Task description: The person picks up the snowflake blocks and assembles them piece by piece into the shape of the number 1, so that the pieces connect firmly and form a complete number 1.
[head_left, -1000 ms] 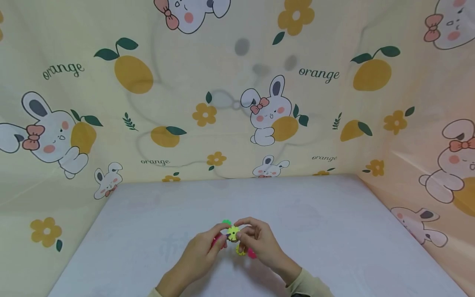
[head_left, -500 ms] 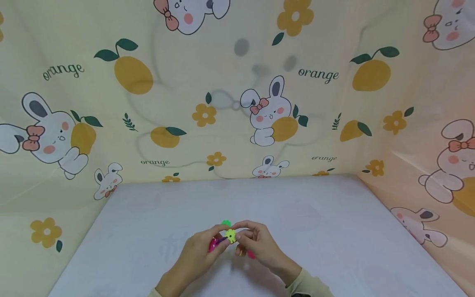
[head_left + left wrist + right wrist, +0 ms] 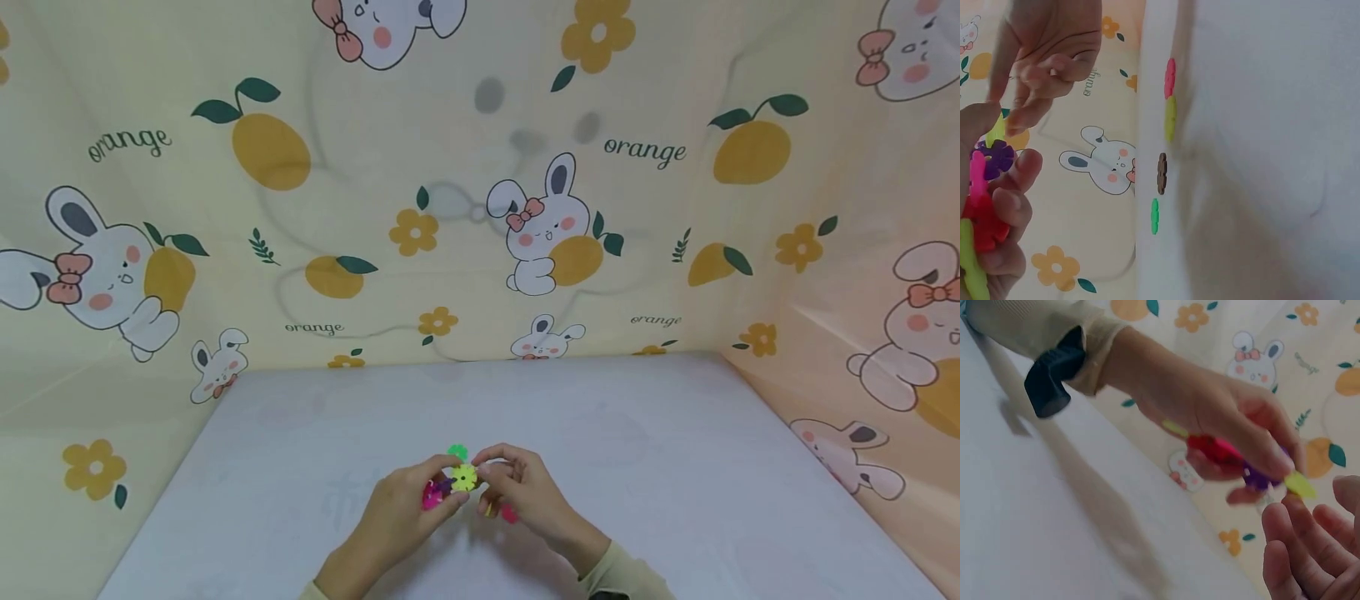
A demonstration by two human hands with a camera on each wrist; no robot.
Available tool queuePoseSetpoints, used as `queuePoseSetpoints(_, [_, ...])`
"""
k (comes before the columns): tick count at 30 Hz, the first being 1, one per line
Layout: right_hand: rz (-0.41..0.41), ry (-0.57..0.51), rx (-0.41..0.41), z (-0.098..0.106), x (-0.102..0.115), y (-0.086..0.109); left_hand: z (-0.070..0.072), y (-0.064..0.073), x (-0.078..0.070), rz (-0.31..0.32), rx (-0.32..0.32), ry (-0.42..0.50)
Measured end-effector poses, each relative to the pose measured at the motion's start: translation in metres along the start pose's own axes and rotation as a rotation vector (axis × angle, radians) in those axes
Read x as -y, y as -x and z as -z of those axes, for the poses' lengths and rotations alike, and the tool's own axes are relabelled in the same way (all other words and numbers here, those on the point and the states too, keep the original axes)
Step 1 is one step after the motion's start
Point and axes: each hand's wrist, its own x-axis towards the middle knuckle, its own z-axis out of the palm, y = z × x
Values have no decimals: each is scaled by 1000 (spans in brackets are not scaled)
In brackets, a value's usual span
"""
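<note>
My left hand (image 3: 405, 500) holds a short chain of notched plastic snowflake discs. In the left wrist view the chain runs from a yellow-green disc through a red disc (image 3: 988, 222), a pink one (image 3: 977, 175) and a purple disc (image 3: 996, 159) to a yellow disc (image 3: 997, 130) at the tip. The left thumb and fingers curl round it. My right hand (image 3: 528, 492) is at the chain's yellow end, its fingertips right at that disc's edge. In the right wrist view the right hand's fingers (image 3: 1310, 550) are loosely bent and spread, with no disc gripped between them.
On the white table (image 3: 300, 467) lie loose discs: a green disc (image 3: 457, 452), a pinkish-red disc (image 3: 509, 513), a yellow disc (image 3: 1170, 119) and a brown disc (image 3: 1162, 174). A printed cloth (image 3: 465, 275) with rabbits and oranges stands round the back and sides.
The yellow disc at the chain's end has shifted slightly left and down with the left hand's hold. The right fingers have eased off it, and the purple disc shows more.
</note>
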Motion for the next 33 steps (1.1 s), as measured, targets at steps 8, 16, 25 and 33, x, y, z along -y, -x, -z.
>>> queuePoseSetpoints(8, [-55,150,-33,22,-9,-6,5,-3,-1,96,44,-28])
queuePoseSetpoints(16, [-56,454,140,46,-17,-9,4,-2,-1,98,30,-46])
queuePoseSetpoints(25, [-161,624,175,57,-22,-8,3,-1,2,88,11,-20])
queuePoseSetpoints(33, [-187,679,177,55,-23,-4,1,0,2,73,21,-7])
